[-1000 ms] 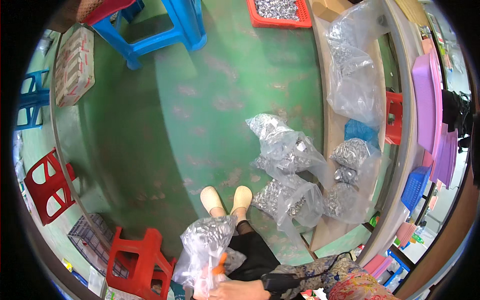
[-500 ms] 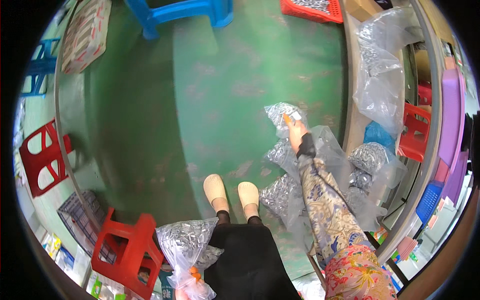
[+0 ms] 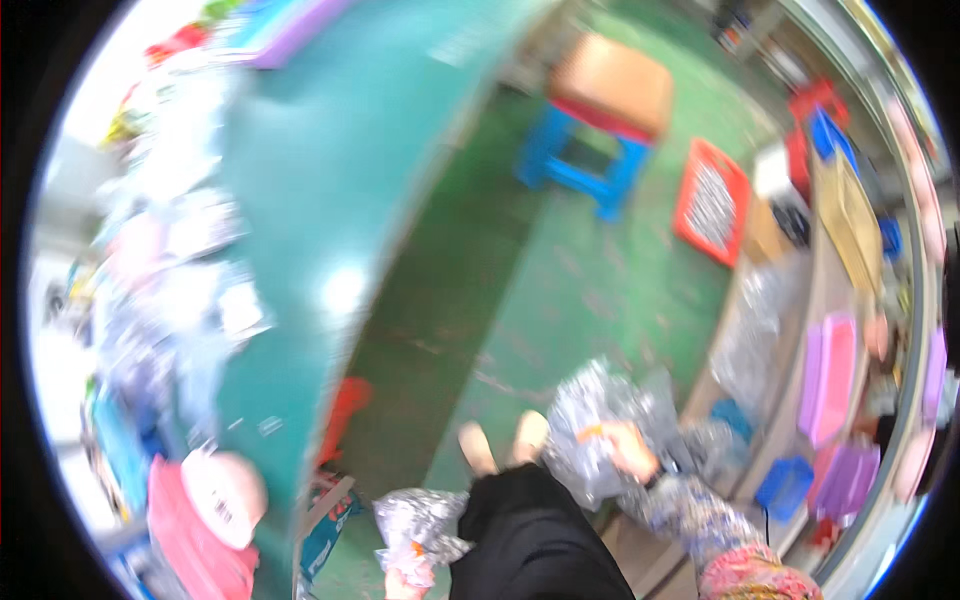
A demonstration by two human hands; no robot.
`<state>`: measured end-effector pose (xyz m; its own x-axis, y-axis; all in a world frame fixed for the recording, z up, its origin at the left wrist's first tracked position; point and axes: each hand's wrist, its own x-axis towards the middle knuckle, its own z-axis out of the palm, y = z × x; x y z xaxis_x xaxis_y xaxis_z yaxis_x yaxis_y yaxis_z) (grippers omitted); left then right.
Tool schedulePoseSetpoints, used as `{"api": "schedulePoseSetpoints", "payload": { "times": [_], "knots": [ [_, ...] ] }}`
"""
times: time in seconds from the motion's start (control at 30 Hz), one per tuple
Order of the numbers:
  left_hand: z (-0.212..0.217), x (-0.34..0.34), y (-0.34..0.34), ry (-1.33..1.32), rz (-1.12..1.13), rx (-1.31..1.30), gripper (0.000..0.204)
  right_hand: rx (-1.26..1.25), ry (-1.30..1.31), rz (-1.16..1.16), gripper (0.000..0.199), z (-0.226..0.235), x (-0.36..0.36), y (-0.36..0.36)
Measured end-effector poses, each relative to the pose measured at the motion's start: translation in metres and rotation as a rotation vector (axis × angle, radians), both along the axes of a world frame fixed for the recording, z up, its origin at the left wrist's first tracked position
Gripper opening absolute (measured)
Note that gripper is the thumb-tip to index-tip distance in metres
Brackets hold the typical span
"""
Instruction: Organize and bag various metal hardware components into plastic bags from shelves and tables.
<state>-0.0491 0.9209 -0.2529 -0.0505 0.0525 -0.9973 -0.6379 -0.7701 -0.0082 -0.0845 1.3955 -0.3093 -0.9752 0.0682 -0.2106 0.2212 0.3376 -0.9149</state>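
Note:
My left hand (image 3: 408, 578), low in the view, is closed on the gathered neck of a clear plastic bag of small silvery metal parts (image 3: 420, 520). An orange covering shows on one of its fingers. Farther right, my right hand (image 3: 628, 452) is closed at the side of a large clear plastic bag (image 3: 585, 425), also with an orange-covered finger. Blur hides much of what that bag holds. More clear bags (image 3: 715, 445) lie just beyond the right hand, beside the shelf.
A long green tabletop (image 3: 300, 200) runs along the left, with plastic packaging (image 3: 190, 230) and a pink-and-white cap (image 3: 222, 495). Ahead stand a blue stool (image 3: 580, 170) and a red basket of metal parts (image 3: 712, 205). Shelving (image 3: 770, 400) with a blue basket (image 3: 785, 487) lines the right.
The view has swung, bringing the green tabletop into sight on the left. My right hand has drawn back closer to me with a clear bag; my left still holds its bag.

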Motion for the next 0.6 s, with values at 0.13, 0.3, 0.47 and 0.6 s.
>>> {"api": "schedulePoseSetpoints", "payload": {
  "times": [0.13,0.3,0.47,0.6],
  "knots": [
    [0.039,0.064,-0.031,0.263,0.199,0.095,0.019,0.072,-0.188,0.226,0.024,0.125,0.008,-0.081],
    [0.094,0.213,-0.105,0.54,0.491,0.007,0.024,-0.083,-0.148,0.575,0.017,0.223,0.059,-0.206],
    [0.169,0.309,-0.17,0.492,0.565,-0.221,0.017,-0.141,-0.244,0.794,0.017,0.258,0.118,-0.372],
    [0.157,0.409,-0.208,0.593,0.725,-0.35,0.031,-0.086,-0.268,1.002,0.015,0.283,0.166,-0.495]
  ]
}}
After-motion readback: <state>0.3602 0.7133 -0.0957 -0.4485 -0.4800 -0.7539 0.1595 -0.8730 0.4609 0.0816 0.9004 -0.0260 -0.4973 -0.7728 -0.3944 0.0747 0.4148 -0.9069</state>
